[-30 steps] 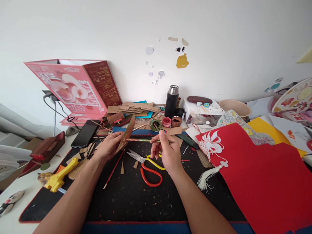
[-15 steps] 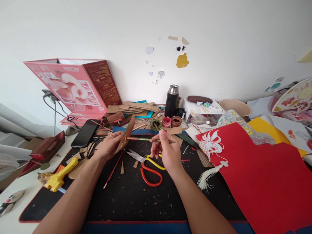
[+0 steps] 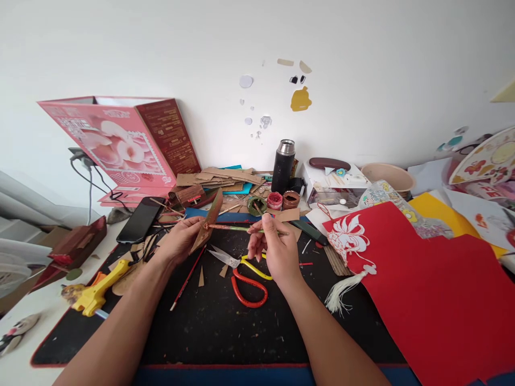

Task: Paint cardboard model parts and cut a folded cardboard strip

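Observation:
In my left hand [image 3: 183, 238] is a painted cardboard piece [image 3: 209, 217], brownish with a greenish tint, held tilted on edge above the black mat [image 3: 217, 338]. My right hand [image 3: 277, 249] pinches a paintbrush [image 3: 231, 228] whose handle is smeared with green and red. The brush lies nearly level, its tip touching the cardboard's right face. Below the hands rest scissors [image 3: 249, 301] with one red and one yellow handle. Beyond them stand open paint jars: a green one [image 3: 256, 206], a red one [image 3: 274, 201] and a brown one [image 3: 291, 200].
A yellow glue gun [image 3: 98, 289] and a phone [image 3: 140, 220] lie at the left. Cardboard scraps [image 3: 225, 176] and a black flask [image 3: 284, 166] are at the back. Red paper [image 3: 434, 289] covers the right side. A red pencil [image 3: 187, 281] lies near the scissors.
Almost nothing differs. Both hands keep their places, and the brush tip stays against the cardboard piece.

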Motion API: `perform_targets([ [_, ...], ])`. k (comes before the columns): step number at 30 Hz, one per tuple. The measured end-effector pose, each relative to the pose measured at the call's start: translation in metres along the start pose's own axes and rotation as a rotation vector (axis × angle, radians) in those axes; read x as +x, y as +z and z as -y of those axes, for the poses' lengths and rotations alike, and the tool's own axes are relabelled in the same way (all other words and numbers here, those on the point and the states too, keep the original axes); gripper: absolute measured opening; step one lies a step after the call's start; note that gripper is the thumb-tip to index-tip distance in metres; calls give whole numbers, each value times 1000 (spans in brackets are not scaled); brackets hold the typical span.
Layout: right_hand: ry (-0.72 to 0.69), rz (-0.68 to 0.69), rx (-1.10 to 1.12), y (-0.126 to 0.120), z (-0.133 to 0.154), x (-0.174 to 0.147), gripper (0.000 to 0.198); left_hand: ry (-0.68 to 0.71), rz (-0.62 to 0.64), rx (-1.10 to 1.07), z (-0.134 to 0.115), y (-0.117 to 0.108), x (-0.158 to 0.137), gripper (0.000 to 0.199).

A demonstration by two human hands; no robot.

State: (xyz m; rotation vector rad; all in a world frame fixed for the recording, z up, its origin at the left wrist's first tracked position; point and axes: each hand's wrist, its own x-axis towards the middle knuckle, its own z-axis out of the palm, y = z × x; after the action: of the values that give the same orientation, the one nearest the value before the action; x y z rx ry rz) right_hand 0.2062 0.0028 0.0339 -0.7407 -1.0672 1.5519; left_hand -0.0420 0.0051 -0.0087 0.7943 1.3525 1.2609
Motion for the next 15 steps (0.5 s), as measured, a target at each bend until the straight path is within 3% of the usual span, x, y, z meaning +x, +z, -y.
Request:
perform_targets([
  [4, -5, -37, 5, -1, 2, 1, 59, -23, -9, -35, 0, 1, -1, 53],
  [10, 15, 27, 2, 1, 0, -1, 63, -20, -32, -63, 1, 0, 1, 50],
  [15, 12, -41, -8, 0, 2, 1, 61, -19, -11, -48, 1, 1, 0, 52],
])
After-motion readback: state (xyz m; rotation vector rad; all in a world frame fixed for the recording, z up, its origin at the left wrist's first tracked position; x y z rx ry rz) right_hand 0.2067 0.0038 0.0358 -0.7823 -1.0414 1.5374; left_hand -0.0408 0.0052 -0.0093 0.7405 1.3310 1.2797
